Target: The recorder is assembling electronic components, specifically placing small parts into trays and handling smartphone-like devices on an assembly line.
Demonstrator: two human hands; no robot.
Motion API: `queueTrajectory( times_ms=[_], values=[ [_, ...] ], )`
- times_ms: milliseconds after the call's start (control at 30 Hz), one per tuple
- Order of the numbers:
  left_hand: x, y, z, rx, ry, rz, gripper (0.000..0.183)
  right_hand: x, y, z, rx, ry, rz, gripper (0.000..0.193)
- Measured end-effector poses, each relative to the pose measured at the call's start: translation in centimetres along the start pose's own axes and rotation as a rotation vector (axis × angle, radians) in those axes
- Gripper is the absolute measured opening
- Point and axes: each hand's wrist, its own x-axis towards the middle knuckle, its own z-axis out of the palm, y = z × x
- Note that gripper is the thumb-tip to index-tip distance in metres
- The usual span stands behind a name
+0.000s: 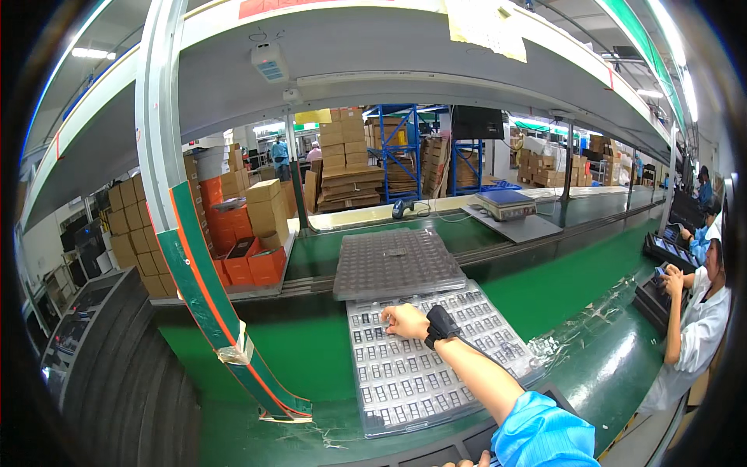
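While your right hand (406, 320) bends its fingers over the parts tray (405, 426) on the green bench (545, 280), you cannot tell its grip, nor that of your cropped left hand (467, 463). Writing on the yellow sheet (486, 29) overhead is illegible.

Green, green, green: the worktop (226, 389) runs that colour from near left to far right! In the middle, a pale grey tray (373, 429) shows neat rows of little dark rectangles (402, 367) with white borders, and the smokier grey tray (397, 272) on its far side has a grid pattern too. Bright blue on the near sleeve (545, 432), black on the wristband (442, 323)! Left, a silver post (159, 117) sports green tape (196, 265) edged in orange; beyond, orange boxes (267, 267), brown cartons (268, 214), a blue rack (402, 156). Far right, a co-worker's white sleeve (692, 342)!
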Motion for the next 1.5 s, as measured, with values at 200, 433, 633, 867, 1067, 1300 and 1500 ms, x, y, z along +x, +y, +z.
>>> queueTrajectory(
  times_ms=[200, 433, 633, 867, 1067, 1300, 1500],
  values=[
    [0.0, -0.1, 0.1, 0.029, 0.028, 0.008, 0.062, 0.7, 1.3, 0.0, -0.126, -0.031, 0.018, 0.037],
    [-0.2, -0.1, 0.4, 0.045, 0.041, 0.012, 0.062, 1.2, 0.7, 0.6, -0.275, -0.057, 0.283, 0.033],
    [-0.3, -0.1, 0.9, -0.004, 0.007, -0.002, 0.061, 1.5, -2.6, -1.3, -0.016, 0.077, 0.321, 0.03],
    [-0.3, -0.1, 0.7, -0.003, 0.014, 0.001, 0.057, 2.6, -2.9, -0.2, -0.151, -0.237, -0.173, 0.029],
    [-0.3, -0.3, 1.0, -0.023, 0.016, 0.015, 0.052, 3.2, -2.8, 0.8, -0.223, -0.243, -0.158, 0.029],
    [-0.2, -0.1, 0.9, -0.032, 0.041, 0.012, 0.038, 4.0, -1.8, 0.8, -0.239, -0.199, -0.261, 0.024],
    [-0.3, 0.0, 0.8, -0.009, 0.039, 0.012, 0.036, 3.9, -2.9, 1.2, -0.092, -0.105, 0.513, 0.029]
  ],
)
